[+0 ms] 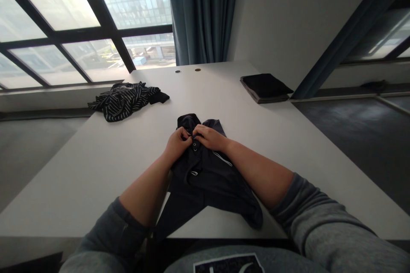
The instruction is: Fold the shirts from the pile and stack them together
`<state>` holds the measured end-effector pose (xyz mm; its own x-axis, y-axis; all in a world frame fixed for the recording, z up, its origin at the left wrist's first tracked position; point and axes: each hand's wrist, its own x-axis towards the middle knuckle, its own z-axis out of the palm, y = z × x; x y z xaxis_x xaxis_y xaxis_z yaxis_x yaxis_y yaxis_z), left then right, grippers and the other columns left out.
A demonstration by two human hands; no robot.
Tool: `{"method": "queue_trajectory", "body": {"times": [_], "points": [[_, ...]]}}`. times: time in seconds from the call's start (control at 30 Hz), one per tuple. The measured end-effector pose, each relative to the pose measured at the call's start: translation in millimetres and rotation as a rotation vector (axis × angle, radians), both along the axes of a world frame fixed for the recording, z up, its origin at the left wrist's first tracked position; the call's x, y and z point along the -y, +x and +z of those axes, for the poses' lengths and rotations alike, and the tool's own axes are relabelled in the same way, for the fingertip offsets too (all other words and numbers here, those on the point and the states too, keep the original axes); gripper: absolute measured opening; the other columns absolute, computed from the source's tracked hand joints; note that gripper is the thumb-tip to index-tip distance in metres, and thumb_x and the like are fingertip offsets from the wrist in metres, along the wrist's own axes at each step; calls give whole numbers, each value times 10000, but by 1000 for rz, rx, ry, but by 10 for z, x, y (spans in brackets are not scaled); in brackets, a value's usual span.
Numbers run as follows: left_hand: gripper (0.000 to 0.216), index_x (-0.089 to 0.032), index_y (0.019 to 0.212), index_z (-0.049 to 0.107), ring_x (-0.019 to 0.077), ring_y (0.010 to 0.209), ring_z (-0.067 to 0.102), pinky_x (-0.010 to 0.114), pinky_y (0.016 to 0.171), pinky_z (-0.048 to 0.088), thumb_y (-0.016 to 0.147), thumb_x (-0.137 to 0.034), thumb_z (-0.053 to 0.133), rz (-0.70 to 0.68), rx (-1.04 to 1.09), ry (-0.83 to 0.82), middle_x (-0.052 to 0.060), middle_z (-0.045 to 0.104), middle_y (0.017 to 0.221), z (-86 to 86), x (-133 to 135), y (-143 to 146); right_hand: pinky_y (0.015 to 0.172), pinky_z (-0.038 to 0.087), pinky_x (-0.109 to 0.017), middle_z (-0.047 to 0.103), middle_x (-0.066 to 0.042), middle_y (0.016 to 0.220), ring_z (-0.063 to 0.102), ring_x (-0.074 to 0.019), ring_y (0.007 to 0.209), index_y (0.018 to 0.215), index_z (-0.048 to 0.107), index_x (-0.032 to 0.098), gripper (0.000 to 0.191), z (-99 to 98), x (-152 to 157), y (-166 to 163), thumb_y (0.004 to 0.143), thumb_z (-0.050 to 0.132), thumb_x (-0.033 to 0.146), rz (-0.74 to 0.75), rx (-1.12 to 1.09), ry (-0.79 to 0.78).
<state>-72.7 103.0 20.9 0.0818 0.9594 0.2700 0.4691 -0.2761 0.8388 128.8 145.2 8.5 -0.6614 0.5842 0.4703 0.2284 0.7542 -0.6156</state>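
Note:
A dark navy garment [218, 183] lies on the white table in front of me, its exact kind unclear. Two long parts of it spread toward the near edge, one to the lower left and one to the lower right. Small round metal fasteners run down its middle, and a white-edged slit shows on the right side. At the top of that row, my left hand [180, 141] pinches the cloth between thumb and fingers. My right hand [209, 136] grips the same spot from the other side, almost touching the left. The fingertips partly hide the held fabric.
A crumpled black-and-white striped garment [123, 100] lies at the back left of the table [121, 170]. Toward the back right sits a stack of folded dark clothes [265, 86]. Two round inserts are set in the far tabletop, before a blue curtain [203, 13] and windows.

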Motion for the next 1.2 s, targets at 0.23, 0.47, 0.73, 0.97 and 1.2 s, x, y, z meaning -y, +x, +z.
{"method": "queue_trajectory", "body": {"times": [0.23,0.47,0.73,0.97,1.2], "points": [[192,-227,715,493,171,811,638,309,741,479,769,-195,674,-64,5,38,8,690,887,-17,-22,-27,838,458,-298,657,-33,915,593,-166,852,910,669,171,87,13,-7,21,859,600,155,-68,-36,-134],[190,-231,782,489,185,921,655,338,822,498,818,-226,675,-151,68,81,26,691,1005,-51,-26,-40,785,443,-277,678,-13,875,591,-153,803,931,704,160,168,13,-58,78,826,622,262,-59,-62,-436],[197,-233,777,462,193,950,654,356,868,505,850,-217,644,-142,13,113,32,670,998,16,28,5,755,472,-263,672,-11,867,588,-149,802,930,698,159,268,-84,-141,96,770,735,372,55,-211,-722],[48,-234,921,587,201,1013,675,359,912,531,882,-212,605,-173,-51,97,44,712,1088,74,65,-14,727,484,-260,677,2,834,595,-139,745,965,706,167,264,-126,-140,99,782,710,358,2,-195,-768],[111,-220,820,631,237,1051,684,383,930,535,877,-264,714,-92,-233,194,84,718,1167,168,136,28,717,465,-260,681,-4,853,592,-148,775,950,715,162,267,-102,-123,69,781,692,367,-78,-186,-661]]}}
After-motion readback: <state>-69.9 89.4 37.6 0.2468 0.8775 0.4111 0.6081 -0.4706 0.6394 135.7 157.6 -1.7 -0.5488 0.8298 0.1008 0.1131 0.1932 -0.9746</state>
